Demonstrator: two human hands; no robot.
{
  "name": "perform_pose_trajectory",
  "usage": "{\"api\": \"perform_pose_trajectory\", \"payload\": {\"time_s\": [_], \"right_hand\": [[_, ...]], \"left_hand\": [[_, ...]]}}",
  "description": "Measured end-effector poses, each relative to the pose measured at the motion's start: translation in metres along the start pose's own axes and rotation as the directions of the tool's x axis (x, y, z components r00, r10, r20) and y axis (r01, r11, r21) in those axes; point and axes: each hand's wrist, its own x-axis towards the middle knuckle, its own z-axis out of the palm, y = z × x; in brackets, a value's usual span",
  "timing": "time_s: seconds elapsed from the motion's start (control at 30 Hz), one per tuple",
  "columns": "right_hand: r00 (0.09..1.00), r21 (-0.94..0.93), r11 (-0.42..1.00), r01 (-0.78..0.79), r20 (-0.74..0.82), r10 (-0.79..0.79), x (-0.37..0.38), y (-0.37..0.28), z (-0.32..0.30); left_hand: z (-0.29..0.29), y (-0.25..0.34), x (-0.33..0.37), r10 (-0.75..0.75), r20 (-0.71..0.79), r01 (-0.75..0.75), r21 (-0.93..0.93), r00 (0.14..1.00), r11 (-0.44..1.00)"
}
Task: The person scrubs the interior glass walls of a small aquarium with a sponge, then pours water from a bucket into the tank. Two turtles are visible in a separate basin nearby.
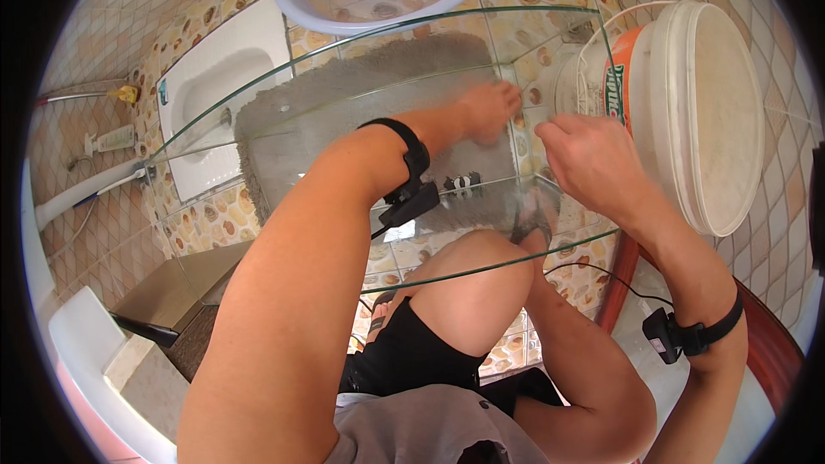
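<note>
A rectangular glass tank (344, 290) with greenish rims stands open-topped in front of me. My left hand (491, 112) reaches into it, over the grey, rough-edged patch (318, 133) seen through the glass. Motion smears its fingers, so I cannot tell their shape. At the tank's right end my right hand (593, 159) is closed, knuckles up, with its forearm crossing the rim. Whatever its curled fingers hold, if anything, is hidden. A small black-and-white figure or picture (462, 184) shows near the tank's close side.
A pale round basin (301, 13) with dark lumpy things stands beyond the tank. To the right is a lidded white bucket (722, 120) with an orange label. A squat toilet (202, 112) lies left, near a hose (86, 193). My bent knee (473, 292) is close to the glass.
</note>
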Motion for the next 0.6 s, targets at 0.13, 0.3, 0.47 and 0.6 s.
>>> {"api": "perform_pose_trajectory", "payload": {"time_s": [0.13,0.3,0.47,0.6], "right_hand": [[1.0,0.026,1.0,-0.015,-0.023,0.015,0.0,-0.001,-0.002],[0.999,0.015,0.999,-0.032,-0.005,0.032,0.0,0.002,0.001],[0.999,-0.003,1.0,-0.027,-0.03,0.027,0.0,0.002,0.002],[1.0,-0.044,0.999,-0.014,-0.028,0.013,0.001,0.001,0.0]], "left_hand": [[0.022,0.03,-0.01,0.219,-0.036,-0.218,0.02,0.975,0.976],[0.041,0.051,-0.003,0.441,-0.118,-0.443,0.009,0.89,0.896],[0.011,0.003,-0.006,0.166,0.073,-0.169,0.029,0.983,0.985],[-0.007,-0.017,-0.006,-0.106,-0.148,0.126,0.135,0.983,0.983]]}}
